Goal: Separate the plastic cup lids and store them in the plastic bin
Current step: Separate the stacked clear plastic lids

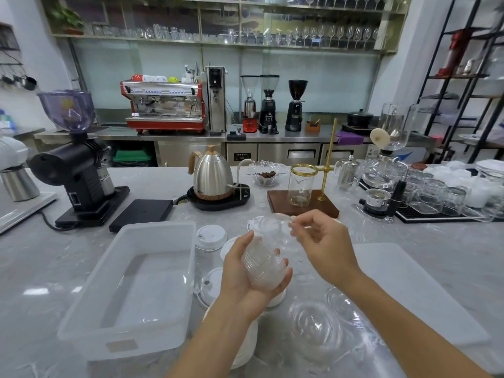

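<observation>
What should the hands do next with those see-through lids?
Probably lift the top lid clear with the right hand and drop it in the plastic bin to the left. The left hand holds a nested stack of clear dome lids, the right fingers pinch the top one's rim, and the bin looks empty.

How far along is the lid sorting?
Early. Done: nothing visible in the plastic bin. In hand: left hand holds a nested stack of clear dome lids; right hand peels one lid off. Left: clear lids and white lids on the counter.
</observation>
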### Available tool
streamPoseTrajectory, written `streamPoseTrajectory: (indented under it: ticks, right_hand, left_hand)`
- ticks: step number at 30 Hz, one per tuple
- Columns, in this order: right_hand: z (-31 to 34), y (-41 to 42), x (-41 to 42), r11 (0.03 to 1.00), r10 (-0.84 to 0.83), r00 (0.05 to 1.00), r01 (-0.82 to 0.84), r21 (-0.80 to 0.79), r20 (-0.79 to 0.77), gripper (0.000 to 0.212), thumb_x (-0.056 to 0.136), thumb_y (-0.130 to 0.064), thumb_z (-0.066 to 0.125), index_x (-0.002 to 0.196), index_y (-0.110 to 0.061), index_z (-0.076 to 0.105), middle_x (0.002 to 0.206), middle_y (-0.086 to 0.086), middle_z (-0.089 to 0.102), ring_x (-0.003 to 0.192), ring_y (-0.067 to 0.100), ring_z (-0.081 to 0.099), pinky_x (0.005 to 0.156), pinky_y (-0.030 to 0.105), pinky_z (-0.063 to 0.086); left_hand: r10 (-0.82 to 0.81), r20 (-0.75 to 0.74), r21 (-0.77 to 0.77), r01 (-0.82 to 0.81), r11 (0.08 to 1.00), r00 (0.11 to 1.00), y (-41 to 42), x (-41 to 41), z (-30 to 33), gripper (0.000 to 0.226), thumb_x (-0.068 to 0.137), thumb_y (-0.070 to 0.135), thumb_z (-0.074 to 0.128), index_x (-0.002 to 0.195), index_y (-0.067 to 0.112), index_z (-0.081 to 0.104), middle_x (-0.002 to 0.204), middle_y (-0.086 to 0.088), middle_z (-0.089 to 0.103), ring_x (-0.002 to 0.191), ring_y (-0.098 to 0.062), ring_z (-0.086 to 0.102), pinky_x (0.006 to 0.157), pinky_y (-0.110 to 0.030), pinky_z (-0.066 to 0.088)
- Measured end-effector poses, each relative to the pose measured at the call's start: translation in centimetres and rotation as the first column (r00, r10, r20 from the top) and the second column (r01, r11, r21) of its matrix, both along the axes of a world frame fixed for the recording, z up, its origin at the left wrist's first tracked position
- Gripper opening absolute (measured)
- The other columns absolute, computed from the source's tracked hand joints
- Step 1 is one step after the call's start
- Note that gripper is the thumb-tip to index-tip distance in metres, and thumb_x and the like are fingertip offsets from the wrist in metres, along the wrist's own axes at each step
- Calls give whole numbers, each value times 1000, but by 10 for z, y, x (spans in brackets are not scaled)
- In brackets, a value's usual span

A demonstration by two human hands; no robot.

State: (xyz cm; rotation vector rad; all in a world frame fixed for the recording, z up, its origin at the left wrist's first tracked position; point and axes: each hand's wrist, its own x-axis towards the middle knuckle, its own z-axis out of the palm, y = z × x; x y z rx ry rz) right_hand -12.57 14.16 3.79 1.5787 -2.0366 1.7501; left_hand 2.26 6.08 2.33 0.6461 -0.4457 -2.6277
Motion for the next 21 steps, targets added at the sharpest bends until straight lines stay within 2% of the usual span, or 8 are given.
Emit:
streamPoseTrajectory:
  ticks: [3,7,9,12,14,17,21]
  right_hand:
    - [-4,4,12,999,35,993,-34,17,-115,11,93,-22,66,103,-22,68,94,-18,72,91,-1,69,78,12,54]
    - [-7,9,22,993,100,989,-93,66,-110,21,92,-22,67,110,-32,65,103,-31,65,101,-9,64,86,6,48]
    - [-8,11,24,988,137,985,-128,88,-101,20,91,-23,68,110,-29,68,105,-26,68,103,-7,64,90,8,48]
    - [-9,14,27,980,163,982,-150,127,-97,21,90,-25,70,111,-24,70,105,-20,71,104,-5,65,93,12,48]
    - [-9,15,28,977,170,981,-155,149,-98,22,89,-27,71,111,-24,71,106,-20,72,104,-4,65,94,13,48]
    - [-9,17,30,974,176,979,-157,166,-104,24,89,-30,71,112,-26,70,106,-23,71,104,-4,65,93,15,49]
    - [-7,20,35,967,188,976,-165,194,-108,21,90,-40,66,109,-32,71,105,-25,71,102,4,67,85,32,57]
  left_hand:
    - [11,-1,13,-11,1000,1000,2,-1,-1,47,64,37,86,104,17,72,105,-16,68,96,-36,63,78,-47,59]
    - [33,1,-5,-33,999,999,3,-1,-2,67,69,43,84,127,16,67,124,-15,71,109,-33,68,86,-47,58]
    - [38,0,-19,-38,999,999,3,-1,-1,69,69,45,83,128,15,66,124,-15,72,116,-31,68,94,-47,56]
    - [43,-6,-42,-43,998,999,4,0,-1,70,71,47,82,130,14,65,121,-13,74,113,-29,69,95,-46,55]
    - [43,-9,-59,-43,997,999,5,-1,-2,71,72,49,81,132,15,64,122,-12,74,112,-28,69,92,-46,54]
    - [24,-26,-58,-25,998,999,5,-3,-4,74,72,51,80,133,13,64,125,-13,72,120,-28,66,99,-48,52]
    - [14,-54,-33,-16,999,998,5,-5,-6,79,71,53,80,132,6,63,128,-13,69,126,-31,62,111,-52,43]
